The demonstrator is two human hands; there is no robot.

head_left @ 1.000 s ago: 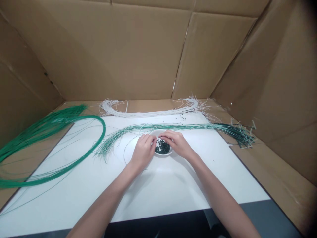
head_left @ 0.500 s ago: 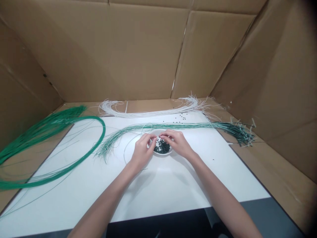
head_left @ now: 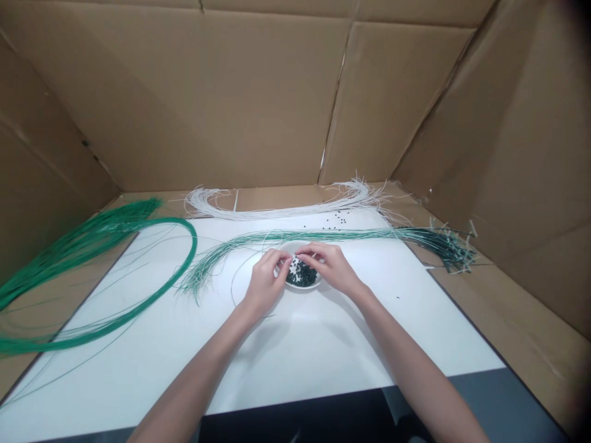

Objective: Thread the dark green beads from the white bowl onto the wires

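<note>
A small white dish (head_left: pixel 310 286) of dark green beads (head_left: pixel 301 274) sits mid-table on the white board (head_left: pixel 295 351). My left hand (head_left: pixel 264 282) hovers at the dish's left rim with its fingers curled and thumb and forefinger pinched; a thin wire loops away from it to the left. My right hand (head_left: pixel 330 266) covers the dish's right rim, fingertips pinched together over the beads. What each pinch holds is too small to make out. The two pinches nearly meet above the dish.
A bundle of thin green wires (head_left: pixel 323 235) lies just behind the dish. White wires (head_left: pixel 277 211) lie further back, beside loose beads (head_left: pixel 339 218). A thick green wire loop (head_left: pixel 115 271) curves on the left. Cardboard walls (head_left: pixel 258 92) enclose the table.
The hands stayed over the dish; the fingertips shifted slightly, the left hand lifting a little off the rim. The view drifted slightly.
</note>
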